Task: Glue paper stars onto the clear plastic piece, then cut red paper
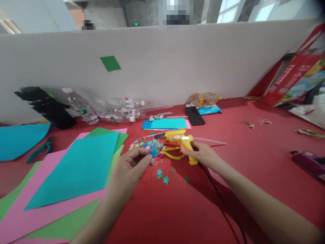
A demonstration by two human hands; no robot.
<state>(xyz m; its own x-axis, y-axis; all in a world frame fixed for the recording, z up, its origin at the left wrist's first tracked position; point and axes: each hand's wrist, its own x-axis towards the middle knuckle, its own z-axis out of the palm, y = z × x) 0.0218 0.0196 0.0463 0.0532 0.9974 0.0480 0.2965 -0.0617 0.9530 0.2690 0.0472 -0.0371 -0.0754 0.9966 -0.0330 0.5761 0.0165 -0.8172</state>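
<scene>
My left hand [134, 162] pinches a small blue paper star [153, 153] between thumb and fingers. My right hand [204, 154] is wrapped round the handle of a yellow hot glue gun [187, 144], whose nozzle points left, above the stars. A translucent glue stick [213, 140] sticks out of its back end. Beneath the gun shows a yellow loop [175, 156], beside a clear plastic piece [160, 146] that I cannot make out fully. Behind my left fingers lies a pile of coloured paper stars [142, 144]; a few more stars [166, 180] are scattered in front.
Coloured paper sheets [78, 166] and pliers [42, 149] lie left. Along the white partition [162, 67] stand or lie a black flask [45, 106], plastic bottles [82, 106] and a phone [195, 115]. A purple tool [308, 164] and a shopping bag [294, 76] are right. The black cord [215, 186] trails toward me.
</scene>
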